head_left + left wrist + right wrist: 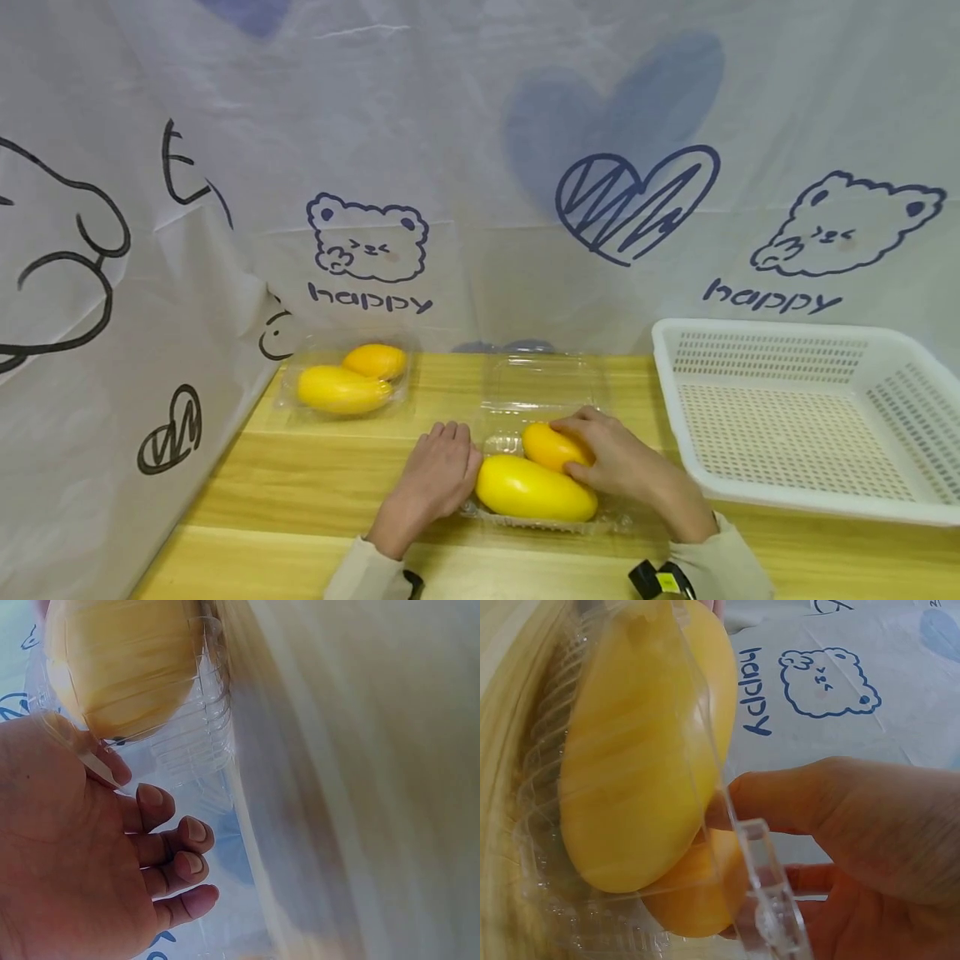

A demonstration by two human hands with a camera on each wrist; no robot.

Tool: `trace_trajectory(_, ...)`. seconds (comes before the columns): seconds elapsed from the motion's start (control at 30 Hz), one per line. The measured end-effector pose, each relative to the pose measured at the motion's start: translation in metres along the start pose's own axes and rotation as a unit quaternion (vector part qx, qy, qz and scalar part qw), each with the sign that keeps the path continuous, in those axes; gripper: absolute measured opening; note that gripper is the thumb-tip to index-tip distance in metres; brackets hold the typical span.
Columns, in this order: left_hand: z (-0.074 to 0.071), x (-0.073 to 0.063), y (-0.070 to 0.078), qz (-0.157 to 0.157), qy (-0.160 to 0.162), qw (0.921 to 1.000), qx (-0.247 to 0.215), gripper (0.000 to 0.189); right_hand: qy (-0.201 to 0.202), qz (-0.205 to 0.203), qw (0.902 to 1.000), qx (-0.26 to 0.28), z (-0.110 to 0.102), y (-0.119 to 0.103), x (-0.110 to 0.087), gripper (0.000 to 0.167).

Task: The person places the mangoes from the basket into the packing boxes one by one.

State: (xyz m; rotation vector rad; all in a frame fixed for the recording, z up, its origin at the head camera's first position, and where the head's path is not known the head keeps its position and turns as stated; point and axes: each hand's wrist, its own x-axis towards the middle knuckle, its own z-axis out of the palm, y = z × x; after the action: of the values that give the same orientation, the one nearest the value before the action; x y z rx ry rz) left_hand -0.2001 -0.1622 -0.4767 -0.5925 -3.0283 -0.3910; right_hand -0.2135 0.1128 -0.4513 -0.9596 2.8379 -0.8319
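An open clear plastic clamshell box (525, 525) lies on the table with two yellow mangoes inside. The larger mango (536, 490) lies along the near side; the smaller, more orange mango (557, 447) is behind it. My right hand (618, 457) grips the smaller mango, thumb on its near side and fingers over the far side. At the box's left edge is my left hand (442, 468), its thumb hooked over the plastic rim, holding it. In the left wrist view its other fingers (196, 829) curl loosely beside the box. The box's raised lid (543, 379) stands at the back.
Another clear box with two mangoes (343, 389) sits at the back left. A white perforated plastic basket (795, 492) stands on the right. A printed white cloth (480, 167) hangs behind the wooden table (300, 500) and along its left side.
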Motion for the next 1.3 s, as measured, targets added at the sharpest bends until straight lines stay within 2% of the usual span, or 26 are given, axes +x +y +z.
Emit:
trace_trajectory(0.17, -0.001, 0.0, -0.002, -0.001, -0.001, 1.0, 0.005, 0.025, 0.003, 0.008, 1.0, 0.005, -0.002, -0.002, -0.001, 0.048)
trace_trajectory(0.23, -0.001, -0.001, -0.002, 0.0, 0.0, 1.0, 0.006, 0.025, 0.024, 0.016, 0.9995, 0.015, -0.004, -0.002, -0.001, 0.045)
trace_trajectory(0.3, -0.001, -0.001, -0.003, 0.001, 0.002, 1.0, 0.008, 0.025, 0.064, 0.022, 0.9973, 0.03, -0.005, 0.0, -0.001, 0.042)
trace_trajectory(0.47, -0.001, 0.001, -0.003, 0.005, 0.001, 0.9999, 0.011, 0.024, 0.173, 0.044, 0.9825, 0.056, -0.006, 0.006, 0.002, 0.041)
trace_trajectory(0.57, -0.001, 0.001, -0.004, 0.003, -0.008, 0.9999, 0.007, 0.025, 0.209, 0.081, 0.9727, 0.062, -0.003, 0.011, 0.004, 0.042)
trace_trajectory(0.73, -0.002, 0.001, -0.004, 0.002, -0.01, 0.9999, -0.003, 0.025, 0.241, 0.123, 0.9597, 0.077, 0.001, 0.019, 0.005, 0.046)
trace_trajectory(0.9, -0.002, -0.001, -0.004, 0.005, -0.002, 1.0, -0.008, 0.023, 0.237, 0.157, 0.9501, 0.128, 0.001, 0.024, 0.004, 0.054)
trace_trajectory(1.07, -0.002, -0.002, -0.004, 0.004, 0.001, 0.9999, -0.011, 0.022, 0.217, 0.205, 0.9339, 0.197, 0.001, 0.03, 0.005, 0.06)
trace_trajectory(1.3, -0.002, -0.002, -0.004, 0.008, 0.005, 0.9999, -0.01, 0.022, 0.183, 0.261, 0.9149, 0.248, 0.005, 0.038, 0.005, 0.066)
